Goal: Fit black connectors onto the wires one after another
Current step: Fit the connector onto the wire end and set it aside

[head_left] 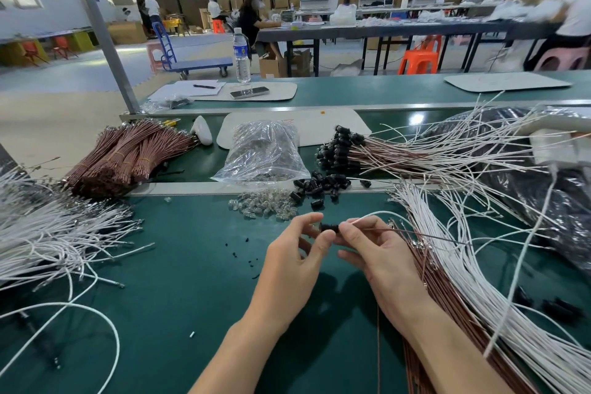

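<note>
My left hand (295, 253) pinches a small black connector (328, 228) between thumb and fingers above the green mat (179, 281). My right hand (377, 249) pinches a brown wire (415, 233) and a white wire (379, 214) right at the connector's right end. Both wires trail off to the right. Loose black connectors (316, 187) lie in a heap just beyond my hands, beside a heap of small clear parts (262, 206). Finished wires with black connectors (339, 150) lie further back.
White wires (57, 233) spread at the left, white and brown wires (479, 291) fan out at the right. Bundled brown wires (128, 157) and a plastic bag of clear parts (265, 150) lie behind. A dark bag (543, 189) sits far right. People work at tables beyond.
</note>
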A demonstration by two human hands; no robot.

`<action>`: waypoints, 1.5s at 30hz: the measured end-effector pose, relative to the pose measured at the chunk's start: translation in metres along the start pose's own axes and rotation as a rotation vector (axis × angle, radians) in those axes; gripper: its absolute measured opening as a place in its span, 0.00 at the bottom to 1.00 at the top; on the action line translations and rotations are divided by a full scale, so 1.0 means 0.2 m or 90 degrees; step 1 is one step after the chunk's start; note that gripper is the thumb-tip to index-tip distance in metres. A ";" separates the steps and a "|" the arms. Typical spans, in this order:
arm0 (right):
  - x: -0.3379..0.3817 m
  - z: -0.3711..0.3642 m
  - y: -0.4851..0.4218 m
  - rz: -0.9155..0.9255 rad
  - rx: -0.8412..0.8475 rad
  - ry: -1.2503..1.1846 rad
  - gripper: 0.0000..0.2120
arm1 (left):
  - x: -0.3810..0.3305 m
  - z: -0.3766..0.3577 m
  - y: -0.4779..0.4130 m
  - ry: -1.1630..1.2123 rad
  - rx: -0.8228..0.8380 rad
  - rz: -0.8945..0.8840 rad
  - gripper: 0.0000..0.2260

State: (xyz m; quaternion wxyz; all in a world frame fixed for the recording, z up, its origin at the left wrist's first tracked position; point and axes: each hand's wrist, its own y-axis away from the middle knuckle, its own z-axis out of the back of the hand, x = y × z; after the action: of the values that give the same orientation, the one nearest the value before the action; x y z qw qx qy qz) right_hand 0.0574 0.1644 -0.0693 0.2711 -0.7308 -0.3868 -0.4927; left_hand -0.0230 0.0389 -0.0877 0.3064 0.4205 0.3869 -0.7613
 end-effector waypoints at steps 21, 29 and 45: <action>-0.07 0.03 -0.04 0.000 0.037 0.060 0.03 | -0.02 -0.04 0.00 -0.462 -0.013 0.021 0.20; -0.08 0.03 -0.04 -0.023 0.080 -0.007 0.03 | -0.01 -0.04 0.01 -0.500 0.008 0.005 0.22; -0.08 -0.04 -0.03 -0.035 -0.023 0.044 0.01 | -0.03 -0.06 -0.01 -0.510 -0.066 0.049 0.19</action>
State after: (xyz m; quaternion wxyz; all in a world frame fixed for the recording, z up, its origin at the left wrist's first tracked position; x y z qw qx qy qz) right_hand 0.0461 0.1572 -0.0809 0.2573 -0.7076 -0.3879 -0.5317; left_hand -0.0159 0.0513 -0.0861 0.4822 0.0891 0.2588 -0.8322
